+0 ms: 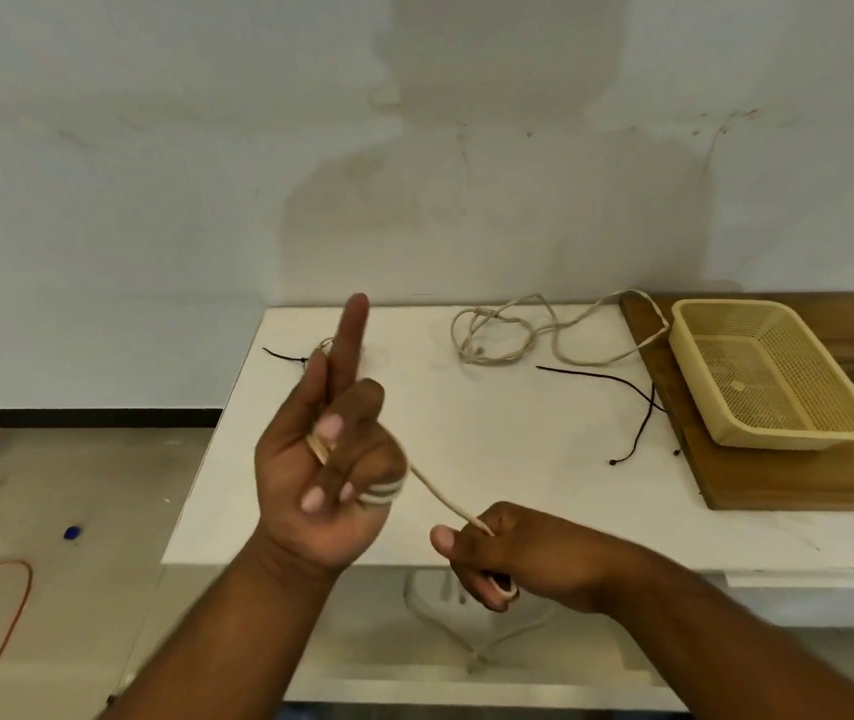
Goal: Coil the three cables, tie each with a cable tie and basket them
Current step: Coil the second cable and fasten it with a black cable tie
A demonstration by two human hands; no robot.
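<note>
One cable [445, 498] is being coiled: wraps gripped round the left hand [326, 475], slack pinched by the right hand [518, 556] at four o'clock; another turn seems due.

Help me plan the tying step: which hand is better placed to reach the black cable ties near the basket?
Probably the right hand: it only pinches the loose cable and sits nearer the cable ties. The left hand carries the coil.

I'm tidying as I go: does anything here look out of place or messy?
Yes. A loose beige cable sprawls uncoiled at the back of the white table, one end draped onto the wooden board beside the basket. On the floor lie an orange cord and a small blue object.
</note>
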